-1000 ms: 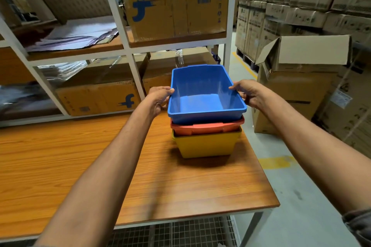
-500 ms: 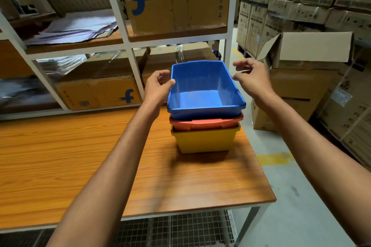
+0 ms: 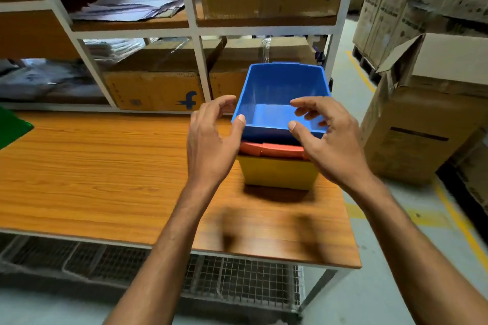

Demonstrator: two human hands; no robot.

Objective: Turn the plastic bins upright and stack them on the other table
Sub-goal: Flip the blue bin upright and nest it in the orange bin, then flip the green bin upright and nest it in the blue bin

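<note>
Three upright plastic bins stand nested on the wooden table (image 3: pixel 92 179) near its right end: a blue bin (image 3: pixel 285 87) on top, a red bin (image 3: pixel 272 149) under it showing only its rim, and a yellow bin (image 3: pixel 277 173) at the bottom. My left hand (image 3: pixel 211 140) hovers in front of the stack's left corner, fingers spread, holding nothing. My right hand (image 3: pixel 327 140) hangs before the blue bin's near right side, fingers apart, hiding part of its rim. Neither hand grips a bin.
A white shelf rack (image 3: pixel 195 31) with cardboard boxes (image 3: pixel 155 90) and papers stands behind the table. A green object (image 3: pixel 10 126) pokes in at the far left edge. An open carton (image 3: pixel 422 119) and stacked boxes stand on the floor to the right. A wire shelf (image 3: pixel 237 282) lies under the table.
Both hands have let go of the blue bin's sides and pulled back toward me. The camera has backed away and tilted down, showing more of the table's front edge.
</note>
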